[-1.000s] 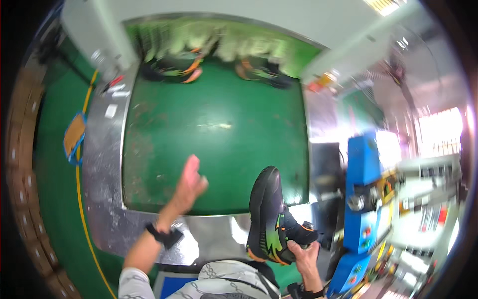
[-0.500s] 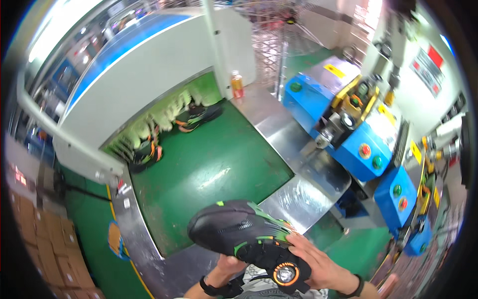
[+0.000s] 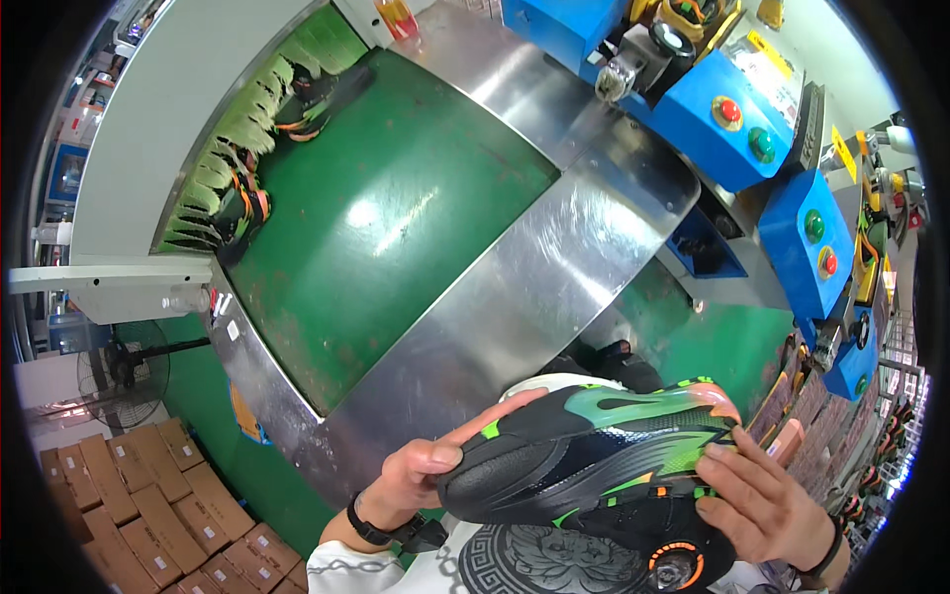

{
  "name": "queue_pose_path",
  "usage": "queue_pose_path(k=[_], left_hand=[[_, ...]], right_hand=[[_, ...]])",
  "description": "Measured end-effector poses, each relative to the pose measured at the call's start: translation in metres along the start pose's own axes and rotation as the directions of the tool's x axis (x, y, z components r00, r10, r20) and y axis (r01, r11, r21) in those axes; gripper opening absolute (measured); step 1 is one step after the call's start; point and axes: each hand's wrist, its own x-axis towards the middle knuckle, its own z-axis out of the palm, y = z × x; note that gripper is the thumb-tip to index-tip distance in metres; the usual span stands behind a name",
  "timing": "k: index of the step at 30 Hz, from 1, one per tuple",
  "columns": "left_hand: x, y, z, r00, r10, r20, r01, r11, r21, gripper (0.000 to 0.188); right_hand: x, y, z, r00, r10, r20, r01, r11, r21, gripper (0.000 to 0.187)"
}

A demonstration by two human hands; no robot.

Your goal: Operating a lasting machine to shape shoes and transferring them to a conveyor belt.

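A black sneaker point(image 3: 594, 445) with green and orange accents is held up in front of my body, tilted so that its side faces upward. Its toe points left and its heel right, and a round dial point(image 3: 676, 567) ringed in orange shows on its upper at the lower edge. My left hand point(image 3: 424, 473) grips the toe end, thumb against the tip and fingers running behind the shoe. Around the heel end is my right hand point(image 3: 762, 500), its fingers pressed on the side near the collar.
A green conveyor belt point(image 3: 396, 218) with metal borders point(image 3: 475, 307) lies ahead; two more shoes point(image 3: 309, 107) point(image 3: 242, 213) sit by its fringed curtain point(image 3: 267, 94). Blue machines point(image 3: 727, 119) with red and green buttons stand right. Cartons point(image 3: 148, 505) and a fan point(image 3: 124, 366) are left.
My head view has swung lower. The sneaker has come up and to the right, rolled to show more of its side; my left hand has shifted to the toe, my right still holds the heel end.
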Motion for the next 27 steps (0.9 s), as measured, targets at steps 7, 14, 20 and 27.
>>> queue_pose_path(k=[7, 14, 20, 27], left_hand=[[-0.005, -0.001, 0.009, 0.999, -0.028, 0.034, 0.029, 0.999, -0.021, 0.099], [-0.004, -0.002, 0.022, 1.0, 0.009, -0.023, -0.007, 0.996, 0.09, 0.104], [-0.013, -0.005, 0.024, 0.989, 0.001, -0.151, 0.032, 0.975, 0.219, 0.109], [-0.01, -0.014, 0.002, 0.994, 0.109, 0.03, -0.113, 0.979, 0.167, 0.087]], right_hand=[[-0.007, -0.007, -0.019, 0.991, 0.042, 0.126, -0.047, 0.998, 0.036, 0.039], [-0.008, -0.012, -0.014, 0.997, 0.049, 0.051, -0.05, 0.999, 0.013, 0.038], [-0.007, -0.015, -0.011, 0.997, 0.054, 0.048, -0.055, 0.999, 0.005, 0.04], [0.002, -0.016, -0.008, 0.996, -0.053, 0.072, 0.064, 0.985, -0.16, 0.032]])
